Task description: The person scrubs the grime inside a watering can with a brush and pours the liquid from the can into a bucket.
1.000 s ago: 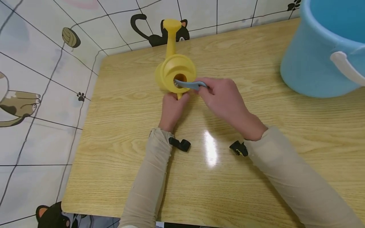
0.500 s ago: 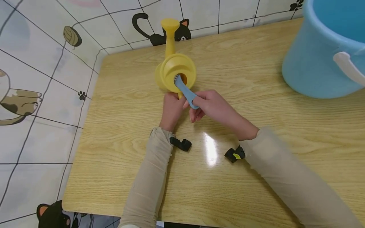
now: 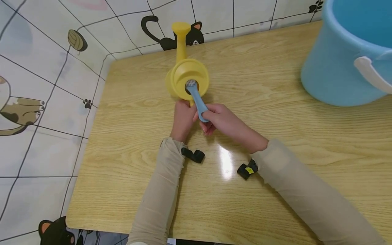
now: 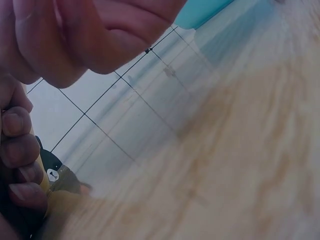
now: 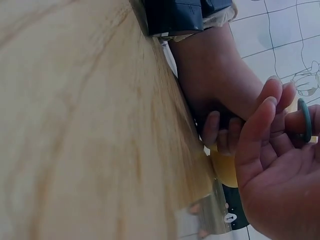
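Note:
A yellow watering can (image 3: pixel 190 73) stands on the wooden table, its round top opening facing up and its spout pointing toward the wall. My left hand (image 3: pixel 182 117) grips its handle, most of which the fingers hide; in the right wrist view those curled fingers (image 5: pixel 220 132) show beside the yellow body. My right hand (image 3: pixel 222 119) pinches the end of a blue brush (image 3: pixel 198 102), whose pale bristles sit at the opening, head toward the spout. The brush's looped handle end (image 5: pixel 304 120) rings a digit in the right wrist view. The right hand is close beside the left.
A large light blue bucket (image 3: pixel 343 68) with a white handle stands at the right. Tiled walls (image 3: pixel 46 112) with cat drawings border the wooden table (image 3: pixel 122 177) at the back and left. Black wrist cameras (image 3: pixel 193 155) hang at both sleeves.
My right hand has moved left and toward me, swinging the brush from pointing sideways to pointing away from me across the opening. The left hand and watering can stay nearly still.

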Motion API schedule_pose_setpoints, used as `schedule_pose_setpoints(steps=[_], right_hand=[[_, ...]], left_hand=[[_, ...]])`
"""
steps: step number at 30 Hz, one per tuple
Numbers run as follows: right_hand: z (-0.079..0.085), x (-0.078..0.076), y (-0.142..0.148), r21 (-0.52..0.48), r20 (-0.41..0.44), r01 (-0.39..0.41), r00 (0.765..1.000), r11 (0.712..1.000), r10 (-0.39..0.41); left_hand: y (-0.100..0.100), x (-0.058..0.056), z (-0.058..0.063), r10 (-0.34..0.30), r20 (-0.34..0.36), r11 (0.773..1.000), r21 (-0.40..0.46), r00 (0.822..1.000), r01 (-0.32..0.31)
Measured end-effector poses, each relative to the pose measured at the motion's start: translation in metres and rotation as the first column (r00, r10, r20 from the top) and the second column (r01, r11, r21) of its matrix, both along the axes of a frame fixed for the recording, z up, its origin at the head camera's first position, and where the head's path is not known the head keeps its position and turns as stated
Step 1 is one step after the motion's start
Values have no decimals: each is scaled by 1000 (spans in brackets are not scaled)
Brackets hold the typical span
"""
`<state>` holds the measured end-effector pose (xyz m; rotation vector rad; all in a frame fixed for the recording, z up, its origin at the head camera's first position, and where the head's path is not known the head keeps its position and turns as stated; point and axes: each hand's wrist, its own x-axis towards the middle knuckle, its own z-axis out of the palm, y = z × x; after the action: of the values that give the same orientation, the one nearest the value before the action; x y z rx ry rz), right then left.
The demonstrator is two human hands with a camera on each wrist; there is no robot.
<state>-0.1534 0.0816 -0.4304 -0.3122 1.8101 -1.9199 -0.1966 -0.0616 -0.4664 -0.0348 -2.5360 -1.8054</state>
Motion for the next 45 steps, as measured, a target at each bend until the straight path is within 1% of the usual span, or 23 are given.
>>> schedule_pose_setpoints(steps=[7,12,19,22,25,26,28,32,34,35,36,37,38,39,41,42,43,45], right_hand=[[-3,0,0,-31,10,5,1000,999,-5],[-5,1,1,-46,23,24,999,999,-23],[-9,0,2,-51,27,68,997,996,-67],[-10,-1,4,-52,50,92,995,994,-90],[-10,-1,5,-106,105,113,989,988,-102],[-10,-1,5,-134,124,116,987,984,-100],[-10,-1,5,-226,176,115,982,967,-76],[-10,-1,5,-391,262,114,965,913,-8],[-9,-1,6,-443,298,119,954,889,21],[-9,-1,6,-450,311,124,950,885,24],[-8,-1,6,-447,320,130,947,885,23],[-8,-2,6,-430,323,134,946,893,13],[-7,-2,6,-402,322,137,947,905,0],[-6,-2,6,-353,307,138,951,925,-25],[-4,-3,6,-236,245,137,966,962,-78],[-3,-3,7,-181,211,137,973,974,-97],[-2,-3,6,-138,174,133,979,982,-108],[1,-3,6,-96,117,125,987,988,-113]], left_hand=[[-2,1,1,26,44,999,-28,999,-24],[-1,0,1,21,33,1000,-10,999,-20],[1,1,2,7,22,1000,-14,1000,-7],[1,1,1,4,11,1000,-1,1000,-4],[0,0,1,11,-4,1000,11,1000,-11],[0,-1,0,15,-7,1000,11,1000,-14],[0,-1,0,30,-5,999,22,1000,-30],[-1,-2,0,44,12,998,41,999,-45],[0,-2,0,50,21,998,40,999,-50],[0,-2,0,49,20,998,34,999,-50],[0,-3,0,48,19,998,33,999,-48],[0,-3,0,49,17,998,29,999,-50],[0,-3,0,52,19,998,28,998,-53],[0,-3,0,55,20,998,27,998,-56],[1,-3,0,59,17,998,23,998,-59],[1,-3,0,60,15,998,20,998,-60],[0,-3,0,60,13,998,16,998,-60],[-2,-2,0,59,9,998,13,998,-59]])
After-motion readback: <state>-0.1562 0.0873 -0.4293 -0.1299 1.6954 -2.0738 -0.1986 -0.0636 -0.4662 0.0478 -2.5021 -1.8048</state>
